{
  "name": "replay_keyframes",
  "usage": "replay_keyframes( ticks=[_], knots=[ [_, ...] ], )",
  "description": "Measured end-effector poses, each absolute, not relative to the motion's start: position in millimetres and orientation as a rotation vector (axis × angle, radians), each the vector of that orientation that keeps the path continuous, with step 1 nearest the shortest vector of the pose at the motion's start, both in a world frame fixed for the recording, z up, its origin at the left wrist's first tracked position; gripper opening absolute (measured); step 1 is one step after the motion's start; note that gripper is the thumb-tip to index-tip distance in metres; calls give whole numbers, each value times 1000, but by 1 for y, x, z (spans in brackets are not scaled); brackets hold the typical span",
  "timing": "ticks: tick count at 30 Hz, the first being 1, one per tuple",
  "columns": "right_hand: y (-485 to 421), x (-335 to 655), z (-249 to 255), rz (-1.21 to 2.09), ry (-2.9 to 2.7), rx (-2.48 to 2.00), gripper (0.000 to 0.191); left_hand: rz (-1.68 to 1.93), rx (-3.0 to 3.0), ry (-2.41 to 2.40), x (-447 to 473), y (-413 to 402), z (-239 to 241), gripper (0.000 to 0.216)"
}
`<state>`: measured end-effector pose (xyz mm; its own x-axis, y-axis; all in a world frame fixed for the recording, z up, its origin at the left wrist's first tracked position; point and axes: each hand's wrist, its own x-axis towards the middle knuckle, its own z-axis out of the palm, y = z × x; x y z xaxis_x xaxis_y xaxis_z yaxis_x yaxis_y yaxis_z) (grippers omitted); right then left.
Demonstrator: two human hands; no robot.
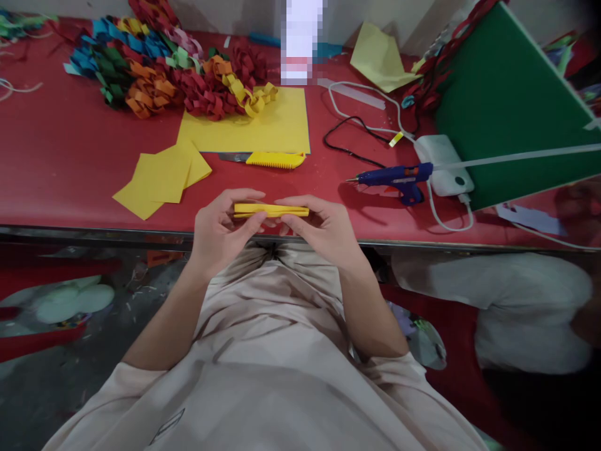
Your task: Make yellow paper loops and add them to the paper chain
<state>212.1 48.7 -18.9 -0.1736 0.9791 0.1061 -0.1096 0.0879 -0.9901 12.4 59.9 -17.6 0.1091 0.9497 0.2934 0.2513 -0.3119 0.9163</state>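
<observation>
A folded piece of yellow paper (248, 210) is pinched between both hands above the table's front edge. My left hand (220, 228) is closed on its left part, thumb in front and fingers behind. On the right part, my right hand (326, 228) grips it the same way. Loose yellow paper squares (162, 178) lie overlapping beyond my left hand. A yellow utility knife (276, 160) with its blade out lies just beyond the folded paper. To the right of my right hand rests a blue glue gun (394, 178), a glue stick in its back end.
Coloured paper chains (154, 88) are heaped at the back left, partly over a yellow sheet (291, 119). A white power strip (444, 164) with cables stands by a leaning green board (511, 106). Another person's leg (493, 282) is at the right, below the red table (56, 163).
</observation>
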Motion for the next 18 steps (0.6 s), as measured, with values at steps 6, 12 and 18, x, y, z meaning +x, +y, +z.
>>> replay_keyframes(
  ticks=[6,12,18],
  knots=[
    [50,209,-17,1234,-1321,-1043,26,1153,1447,1238,21,61,-13,30],
    [51,212,-20,1242,-1305,-1068,25,1031,1314,1258,19,63,-10,31],
    [51,207,-19,1284,-1227,-1108,21,992,1367,1211,13,64,-11,34]
  ],
)
